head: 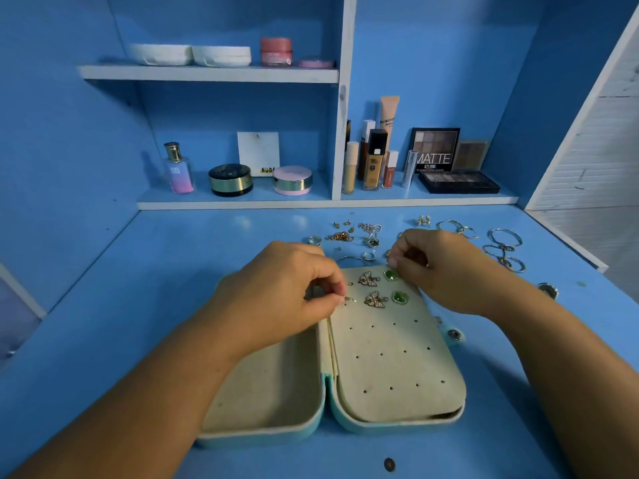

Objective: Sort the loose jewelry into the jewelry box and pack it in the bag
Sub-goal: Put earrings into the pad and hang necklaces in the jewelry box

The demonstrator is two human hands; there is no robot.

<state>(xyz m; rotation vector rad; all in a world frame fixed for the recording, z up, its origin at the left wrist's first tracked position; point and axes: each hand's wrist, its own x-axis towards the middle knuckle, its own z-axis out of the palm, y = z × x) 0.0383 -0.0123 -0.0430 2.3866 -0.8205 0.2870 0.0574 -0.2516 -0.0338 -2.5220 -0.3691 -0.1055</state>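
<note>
The left hand (287, 292) pinches a small gold earring (349, 299) at the perforated panel (397, 368) of the open jewelry box (262, 409) on the desk (138, 271), while the right hand (439, 267) curls its fingertips beside a green earring (390, 275), any hold unclear.

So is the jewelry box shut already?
No, the jewelry box lies open flat on the desk, with butterfly earrings and green earrings pinned on its holed panel.

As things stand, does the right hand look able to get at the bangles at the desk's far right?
Probably yes: the bangles lie uncovered on the desk just beside the right hand, with nothing between them, though its fingers are busy at the earring panel.
</note>
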